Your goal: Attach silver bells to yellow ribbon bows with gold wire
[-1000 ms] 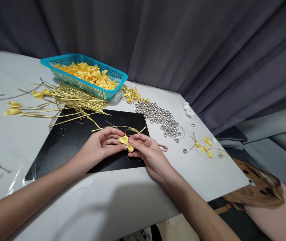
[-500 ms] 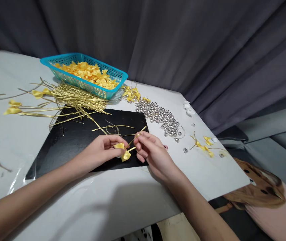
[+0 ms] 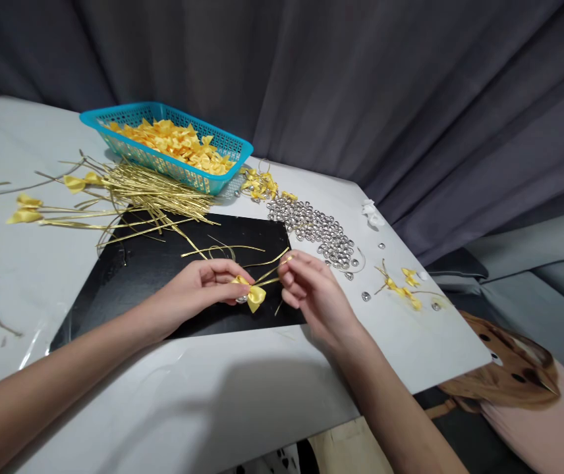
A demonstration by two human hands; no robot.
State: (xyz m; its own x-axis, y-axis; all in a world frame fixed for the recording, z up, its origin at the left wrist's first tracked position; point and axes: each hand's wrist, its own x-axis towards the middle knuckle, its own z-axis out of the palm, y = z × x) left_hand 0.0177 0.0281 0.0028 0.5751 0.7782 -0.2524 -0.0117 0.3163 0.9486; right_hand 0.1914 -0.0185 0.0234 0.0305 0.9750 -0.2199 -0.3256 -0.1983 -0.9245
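Note:
Over the black board (image 3: 153, 283), my left hand (image 3: 207, 288) pinches a yellow ribbon bow (image 3: 255, 298) with a small silver piece (image 3: 241, 299) beside it. Gold ties (image 3: 268, 276) run from the bow toward the right. My right hand (image 3: 306, 283) pinches the end of a gold tie between thumb and forefinger. A few loose gold ties (image 3: 227, 250) lie on the board just beyond my hands.
A blue basket (image 3: 166, 158) of yellow bows stands at the back, with a heap of gold ties (image 3: 158, 191) before it. Silver pieces (image 3: 316, 230) spread to its right. Tied bows (image 3: 400, 289) lie near the table's right edge.
My right hand has moved right, away from my left hand, drawing the gold tie out longer. The bow has turned and shifted slightly right in my left hand.

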